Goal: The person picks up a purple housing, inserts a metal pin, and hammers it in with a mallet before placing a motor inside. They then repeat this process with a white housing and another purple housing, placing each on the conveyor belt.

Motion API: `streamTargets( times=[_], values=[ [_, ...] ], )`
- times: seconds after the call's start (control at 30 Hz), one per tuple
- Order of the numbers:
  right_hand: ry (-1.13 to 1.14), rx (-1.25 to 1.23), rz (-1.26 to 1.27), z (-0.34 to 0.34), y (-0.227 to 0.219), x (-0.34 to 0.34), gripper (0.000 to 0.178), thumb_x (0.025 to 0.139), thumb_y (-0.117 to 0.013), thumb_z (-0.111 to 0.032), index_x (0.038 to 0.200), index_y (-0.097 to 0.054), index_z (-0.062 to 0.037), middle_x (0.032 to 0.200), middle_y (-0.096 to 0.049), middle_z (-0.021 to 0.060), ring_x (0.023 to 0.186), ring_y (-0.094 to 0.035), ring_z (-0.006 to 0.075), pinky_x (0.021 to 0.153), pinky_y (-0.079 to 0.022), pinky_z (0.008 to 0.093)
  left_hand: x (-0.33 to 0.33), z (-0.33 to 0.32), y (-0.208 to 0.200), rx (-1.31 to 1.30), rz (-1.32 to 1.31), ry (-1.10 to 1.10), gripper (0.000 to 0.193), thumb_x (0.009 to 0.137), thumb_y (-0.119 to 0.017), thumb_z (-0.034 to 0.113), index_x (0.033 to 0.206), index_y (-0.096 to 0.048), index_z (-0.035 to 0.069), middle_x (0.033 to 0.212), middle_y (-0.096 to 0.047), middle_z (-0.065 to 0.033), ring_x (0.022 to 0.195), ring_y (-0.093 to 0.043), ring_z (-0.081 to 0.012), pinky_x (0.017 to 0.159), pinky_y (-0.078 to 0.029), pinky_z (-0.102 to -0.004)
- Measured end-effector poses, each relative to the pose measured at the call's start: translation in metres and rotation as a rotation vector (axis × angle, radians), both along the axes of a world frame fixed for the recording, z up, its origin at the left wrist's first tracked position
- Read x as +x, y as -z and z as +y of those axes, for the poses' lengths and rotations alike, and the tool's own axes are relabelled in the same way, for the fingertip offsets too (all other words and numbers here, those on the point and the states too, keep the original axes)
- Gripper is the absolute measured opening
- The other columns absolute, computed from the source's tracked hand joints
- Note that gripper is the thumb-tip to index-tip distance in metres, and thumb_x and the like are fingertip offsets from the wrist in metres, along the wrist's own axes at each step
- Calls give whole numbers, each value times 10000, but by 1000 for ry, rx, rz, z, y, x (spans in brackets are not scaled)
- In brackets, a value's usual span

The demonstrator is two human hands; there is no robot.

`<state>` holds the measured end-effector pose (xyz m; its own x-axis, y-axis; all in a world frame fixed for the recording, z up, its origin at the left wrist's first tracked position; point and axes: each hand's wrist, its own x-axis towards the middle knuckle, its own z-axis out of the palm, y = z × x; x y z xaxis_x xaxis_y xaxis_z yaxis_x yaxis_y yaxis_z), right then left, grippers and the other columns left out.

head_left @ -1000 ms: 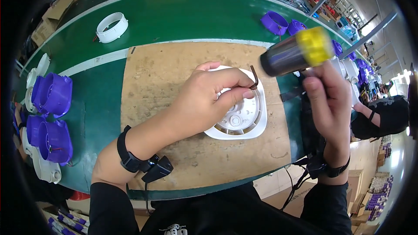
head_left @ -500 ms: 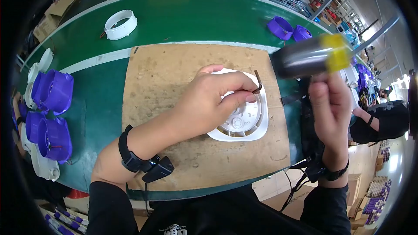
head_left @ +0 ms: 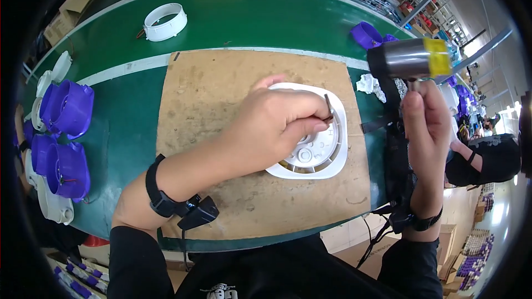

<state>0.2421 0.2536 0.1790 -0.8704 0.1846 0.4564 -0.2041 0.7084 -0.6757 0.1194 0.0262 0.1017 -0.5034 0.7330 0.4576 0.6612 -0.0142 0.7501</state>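
Left hand [head_left: 277, 124], centre of frame: closed, fingertips pinching a small dark screw or pin [head_left: 329, 106] and holding it upright over the white square housing [head_left: 338, 158]. The housing lies flat on the brown work board [head_left: 210, 99], centre right, its round ribbed inner face turned up; the hand covers much of its left half. Right hand [head_left: 425, 119], right of frame: closed around the lower end of a powered driver [head_left: 410, 58] with a grey body and yellow band, raised above the board's right edge and well apart from the housing. Progress, as judged: the fastener appears placed at or near its hole but not yet driven, since the tool is clear of the part; whether other fasteners are already seated cannot be told. Containers: none is plainly in view; purple cup-shaped shells [head_left: 69, 108], open side up, lie stacked with white parts at the left edge of the green bench [head_left: 249, 22], one showing wiring inside. A white ring [head_left: 164, 21] sits at upper left, more purple pieces [head_left: 367, 34] at upper right, and a crumpled white scrap [head_left: 368, 84] just beside the board.
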Motion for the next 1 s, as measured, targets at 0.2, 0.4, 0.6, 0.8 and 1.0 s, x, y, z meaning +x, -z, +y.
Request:
streamTargets(
  times=[0.2,0.4,0.6,0.8,1.0],
  values=[
    [293,162,-193,58,60,-33,227,947,-667,-206,892,-567,-9,709,-522,25,645,-455,87,589,-376,254,-26,-11,-33,594,-291,166,84,953,-608,2,1028,-632,-24,1001,-706,-135,967,-699,-218,871,-563,-316],
    [459,418,-195,97,131,-69,141,907,-632,-135,959,-600,-8,875,-648,231,861,-618,440,737,-469,496,-80,-32,-13,206,-16,-284,130,938,-614,50,1051,-678,50,1005,-712,-100,936,-694,-210,876,-537,-370],
    [539,440,-203,94,162,-97,165,899,-645,-157,972,-624,-10,969,-655,231,890,-627,431,779,-484,505,-102,-19,61,-406,518,-553,141,893,-624,128,963,-736,177,979,-702,-70,985,-657,-260,1047,-352,-566],
    [520,592,-130,83,154,-99,149,895,-642,-159,941,-666,-19,997,-647,229,866,-619,407,746,-487,495,-108,-21,82,-448,480,-528,109,897,-630,164,942,-729,148,908,-686,-69,989,-645,-271,1076,-320,-558],
    [141,-248,-498,36,92,-64,448,999,-568,-431,874,-623,-4,693,-597,10,617,-592,94,547,-473,260,-83,-28,33,-529,122,-394,209,950,-606,257,940,-711,77,894,-688,-110,864,-659,-294,895,-474,-441]
  ],
)
